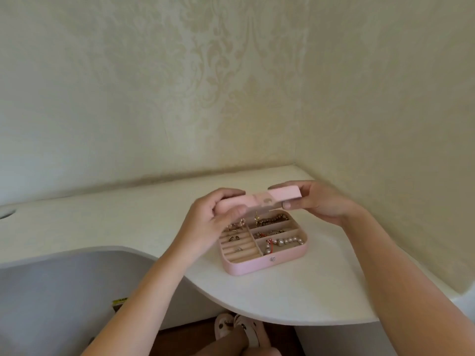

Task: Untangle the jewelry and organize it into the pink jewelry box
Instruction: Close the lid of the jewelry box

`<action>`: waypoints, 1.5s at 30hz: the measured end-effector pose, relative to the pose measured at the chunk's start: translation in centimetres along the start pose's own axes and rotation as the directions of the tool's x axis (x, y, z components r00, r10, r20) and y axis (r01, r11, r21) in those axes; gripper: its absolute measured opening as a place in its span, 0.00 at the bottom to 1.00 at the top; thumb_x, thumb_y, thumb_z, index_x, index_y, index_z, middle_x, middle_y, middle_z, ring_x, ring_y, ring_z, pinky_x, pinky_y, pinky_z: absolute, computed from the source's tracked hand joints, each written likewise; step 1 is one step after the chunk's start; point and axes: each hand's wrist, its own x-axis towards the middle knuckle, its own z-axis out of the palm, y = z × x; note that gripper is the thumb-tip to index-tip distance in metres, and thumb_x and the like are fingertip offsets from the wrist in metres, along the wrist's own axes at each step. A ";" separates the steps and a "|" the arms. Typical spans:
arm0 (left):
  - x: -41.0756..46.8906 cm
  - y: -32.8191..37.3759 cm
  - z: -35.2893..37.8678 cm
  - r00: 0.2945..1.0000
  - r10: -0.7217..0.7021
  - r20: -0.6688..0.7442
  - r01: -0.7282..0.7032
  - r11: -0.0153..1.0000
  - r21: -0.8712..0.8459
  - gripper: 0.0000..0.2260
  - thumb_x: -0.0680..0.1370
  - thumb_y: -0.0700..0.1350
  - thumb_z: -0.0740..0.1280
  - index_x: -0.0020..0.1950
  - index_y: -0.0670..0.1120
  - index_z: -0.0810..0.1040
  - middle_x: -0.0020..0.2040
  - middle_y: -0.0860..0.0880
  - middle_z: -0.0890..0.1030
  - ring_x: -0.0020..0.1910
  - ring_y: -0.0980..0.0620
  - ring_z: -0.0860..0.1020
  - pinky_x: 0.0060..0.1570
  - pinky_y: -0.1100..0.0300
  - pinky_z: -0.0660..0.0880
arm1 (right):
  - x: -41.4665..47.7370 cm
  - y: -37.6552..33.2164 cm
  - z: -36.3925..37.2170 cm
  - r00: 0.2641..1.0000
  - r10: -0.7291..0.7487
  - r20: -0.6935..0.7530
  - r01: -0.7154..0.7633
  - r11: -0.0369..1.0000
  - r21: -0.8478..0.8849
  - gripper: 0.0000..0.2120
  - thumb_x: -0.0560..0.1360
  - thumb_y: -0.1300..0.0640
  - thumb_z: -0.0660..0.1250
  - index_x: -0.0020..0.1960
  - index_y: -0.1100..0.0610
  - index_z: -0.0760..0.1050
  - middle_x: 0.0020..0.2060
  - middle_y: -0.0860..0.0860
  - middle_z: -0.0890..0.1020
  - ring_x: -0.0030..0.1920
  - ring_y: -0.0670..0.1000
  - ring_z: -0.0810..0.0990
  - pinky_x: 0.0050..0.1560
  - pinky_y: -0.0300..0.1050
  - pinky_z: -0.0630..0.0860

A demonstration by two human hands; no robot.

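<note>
Pink jewelry box sat on the white desk, close to its curved front edge. The lid was tilted over the back half, hiding the rear wall and hinge. Left hand gripped the lid's left end with curled fingers and covered part of the back-left compartment. Right hand pinched the right end, thumb underneath. Both hands were blurred.

Pearl strand lay in the front-right compartment. Rings sat in the ring rolls. Pieces in the back-right slots were too small to sort out.

White surface ran on right of and in front of the box. The wall corner stood close behind. Slippers were cut off by the desk edge. Yellow label, lower left, was unreadable.
</note>
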 end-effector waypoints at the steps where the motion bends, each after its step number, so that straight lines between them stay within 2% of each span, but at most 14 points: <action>1: -0.7 -0.1 0.3 1.000 -0.006 0.010 0.006 1.000 0.023 0.13 0.68 0.52 0.73 0.52 0.55 0.80 0.49 0.58 0.82 0.47 0.62 0.79 0.46 0.69 0.73 | -0.3 -0.2 0.2 0.999 0.033 0.040 -0.030 0.997 -0.071 0.23 0.62 0.61 0.74 0.56 0.48 0.79 0.53 0.47 0.83 0.56 0.46 0.78 0.59 0.39 0.71; 3: -1.7 -0.8 1.0 1.000 0.006 0.029 -0.008 0.997 0.070 0.16 0.66 0.52 0.74 0.53 0.59 0.79 0.54 0.60 0.80 0.55 0.64 0.76 0.54 0.70 0.70 | -1.0 -0.3 0.3 0.986 0.100 0.134 -0.071 0.976 -0.207 0.29 0.62 0.61 0.76 0.59 0.42 0.76 0.59 0.43 0.78 0.60 0.44 0.75 0.61 0.38 0.70; 7: -3.2 -2.6 2.3 0.989 0.094 0.110 -0.123 0.947 0.296 0.24 0.66 0.55 0.75 0.60 0.62 0.74 0.61 0.67 0.71 0.65 0.75 0.60 0.64 0.77 0.54 | -2.6 0.0 0.1 0.933 0.211 0.293 -0.075 0.907 -0.414 0.40 0.60 0.50 0.78 0.66 0.31 0.64 0.72 0.32 0.54 0.70 0.37 0.57 0.67 0.36 0.60; 10: -3.6 -3.5 2.8 0.970 0.156 0.188 -0.226 0.867 0.445 0.31 0.68 0.70 0.61 0.67 0.58 0.67 0.67 0.61 0.67 0.70 0.67 0.56 0.70 0.65 0.48 | -3.4 0.3 0.2 0.920 0.221 0.325 -0.066 0.902 -0.427 0.39 0.62 0.47 0.76 0.67 0.31 0.62 0.72 0.29 0.48 0.72 0.36 0.51 0.70 0.38 0.56; 12: -3.5 -3.5 2.9 0.956 0.160 0.246 -0.274 0.789 0.550 0.37 0.69 0.74 0.51 0.71 0.54 0.65 0.70 0.57 0.64 0.71 0.58 0.55 0.70 0.58 0.46 | -3.7 0.3 0.7 0.932 0.197 0.303 -0.057 0.909 -0.413 0.33 0.66 0.45 0.72 0.67 0.31 0.64 0.72 0.30 0.47 0.73 0.37 0.51 0.71 0.39 0.56; 15: -3.5 -3.2 2.6 0.944 0.130 0.304 -0.298 0.728 0.617 0.41 0.68 0.75 0.48 0.74 0.52 0.61 0.73 0.53 0.59 0.70 0.56 0.52 0.69 0.60 0.42 | -3.9 0.0 1.9 0.951 0.192 0.244 -0.055 0.877 -0.478 0.28 0.72 0.47 0.70 0.67 0.30 0.63 0.73 0.32 0.46 0.74 0.39 0.49 0.71 0.41 0.53; 20: -3.6 -2.8 2.5 0.949 0.067 0.309 -0.253 0.747 0.615 0.43 0.66 0.78 0.41 0.74 0.53 0.51 0.73 0.57 0.50 0.72 0.58 0.46 0.72 0.61 0.40 | -4.2 -1.8 3.8 0.975 0.176 0.133 -0.032 0.709 -0.704 0.38 0.66 0.42 0.73 0.71 0.35 0.59 0.75 0.36 0.48 0.74 0.40 0.40 0.73 0.47 0.44; 24: -3.7 -2.4 2.6 0.953 0.067 0.296 -0.247 0.735 0.631 0.46 0.65 0.77 0.43 0.75 0.50 0.55 0.71 0.60 0.51 0.71 0.60 0.46 0.68 0.66 0.37 | -4.0 -1.7 5.6 0.987 0.088 0.132 0.056 0.584 -0.810 0.45 0.64 0.41 0.74 0.74 0.41 0.55 0.75 0.39 0.52 0.76 0.45 0.45 0.74 0.48 0.48; 29: -3.9 -1.9 2.6 0.948 0.035 0.317 -0.242 0.727 0.643 0.42 0.67 0.71 0.50 0.75 0.50 0.51 0.71 0.60 0.50 0.71 0.60 0.43 0.67 0.68 0.34 | -3.9 -1.0 5.6 0.995 0.005 0.103 0.083 0.551 -0.830 0.43 0.65 0.42 0.75 0.74 0.43 0.57 0.75 0.41 0.57 0.76 0.47 0.50 0.72 0.43 0.51; 32: -3.8 -1.8 2.6 0.944 0.004 0.331 -0.233 0.718 0.656 0.50 0.61 0.79 0.42 0.76 0.50 0.50 0.71 0.61 0.46 0.72 0.59 0.40 0.66 0.68 0.32 | -3.8 -0.9 5.5 0.994 -0.011 0.107 0.096 0.540 -0.836 0.43 0.65 0.41 0.74 0.74 0.43 0.58 0.74 0.40 0.58 0.76 0.47 0.51 0.70 0.41 0.52; 37: -3.6 -1.6 2.5 0.931 -0.060 0.360 -0.212 0.715 0.667 0.53 0.58 0.80 0.36 0.76 0.51 0.44 0.71 0.60 0.43 0.70 0.61 0.37 0.63 0.71 0.29 | -3.5 -1.6 5.5 0.993 0.020 0.118 0.092 0.500 -0.861 0.41 0.65 0.44 0.74 0.74 0.43 0.59 0.73 0.40 0.60 0.75 0.49 0.54 0.69 0.44 0.56; 39: -3.5 -1.1 2.4 0.916 -0.106 0.386 -0.202 0.708 0.676 0.56 0.57 0.81 0.38 0.76 0.50 0.45 0.73 0.59 0.43 0.71 0.61 0.37 0.65 0.67 0.31 | -3.5 -1.7 5.5 0.993 0.016 0.120 0.097 0.485 -0.869 0.41 0.65 0.44 0.74 0.74 0.43 0.59 0.73 0.40 0.60 0.75 0.49 0.55 0.69 0.43 0.56; 42: -3.0 0.1 2.4 0.881 -0.243 0.405 -0.143 0.680 0.719 0.53 0.60 0.76 0.50 0.77 0.49 0.40 0.77 0.53 0.42 0.75 0.54 0.39 0.70 0.58 0.37 | -3.6 -2.1 5.5 0.993 0.018 0.114 0.092 0.474 -0.876 0.40 0.66 0.44 0.74 0.73 0.42 0.59 0.73 0.38 0.61 0.74 0.48 0.58 0.65 0.41 0.57; 45: -1.6 0.6 1.4 0.822 -0.476 0.313 0.121 0.682 0.721 0.56 0.64 0.67 0.69 0.75 0.52 0.32 0.76 0.52 0.33 0.75 0.50 0.35 0.72 0.46 0.42 | -3.4 -3.0 4.9 0.991 0.084 0.106 0.046 0.528 -0.848 0.37 0.66 0.43 0.74 0.71 0.41 0.63 0.70 0.35 0.64 0.70 0.43 0.63 0.61 0.38 0.59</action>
